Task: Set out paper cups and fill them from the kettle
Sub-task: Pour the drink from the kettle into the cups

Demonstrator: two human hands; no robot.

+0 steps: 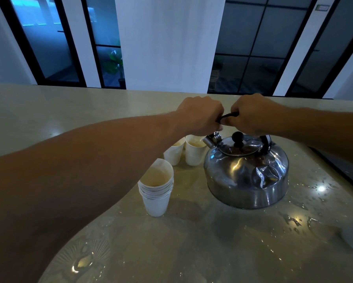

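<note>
Left hand (200, 115) and right hand (253, 114) both fisted round black kettle handle (227, 116), forearms stretched forward, steel kettle (246, 170) tilted above wet surface (192, 242), spout beside two paper cups (194, 151), cup stack (157, 190) nearer.

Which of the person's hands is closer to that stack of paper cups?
Left. The left hand grips the kettle handle up and right of the stack of paper cups; the right hand grips the same handle farther right.
</note>
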